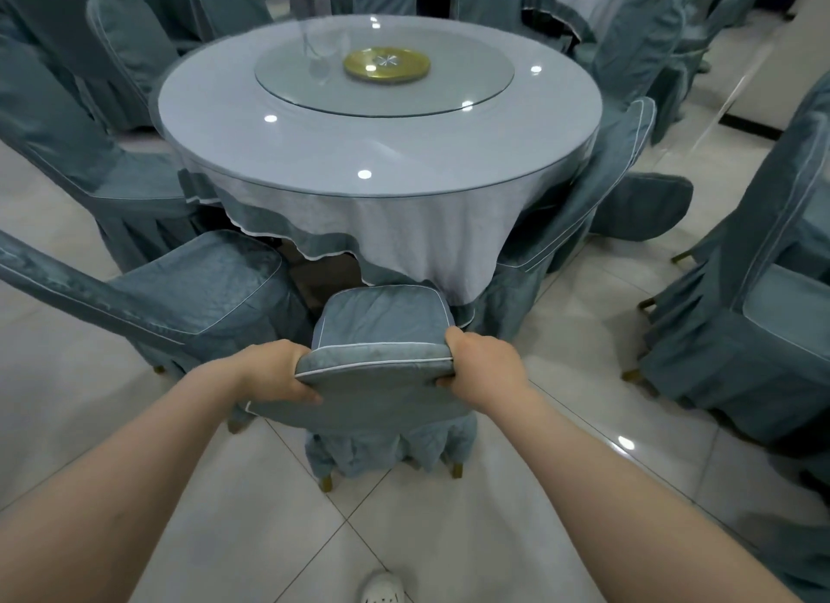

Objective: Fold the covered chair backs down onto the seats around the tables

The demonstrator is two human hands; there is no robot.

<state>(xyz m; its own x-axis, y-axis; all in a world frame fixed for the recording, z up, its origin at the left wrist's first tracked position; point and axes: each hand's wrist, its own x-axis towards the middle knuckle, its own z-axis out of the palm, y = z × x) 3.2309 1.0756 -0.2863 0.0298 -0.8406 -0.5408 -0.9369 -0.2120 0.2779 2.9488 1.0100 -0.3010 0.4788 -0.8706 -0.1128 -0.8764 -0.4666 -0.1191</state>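
At a cloth-draped round worktop [314, 153] in a banquet room, I have both hands on the top edge of the nearest chair back [377, 378]. My left hand [278, 371] grips its left corner and my right hand [483, 369] its right corner, with the fingers [303, 392] curled and clamped on the padded, white-piped cover. The back stands above its seat [381, 317], which is tucked under the hanging cloth, and it has not been brought down, so I judge this fold to be only at its start. The chair on the left [197, 283] and the chair on the right [579, 207] both show raised backs, as do those visible on the far side, so most of the job appears to remain. I cannot tell whether a dark rounded shape beyond the right chair is a back already lowered. A glass turntable [471, 77] carrying a gold plate [386, 65] sits at the worktop's centre.
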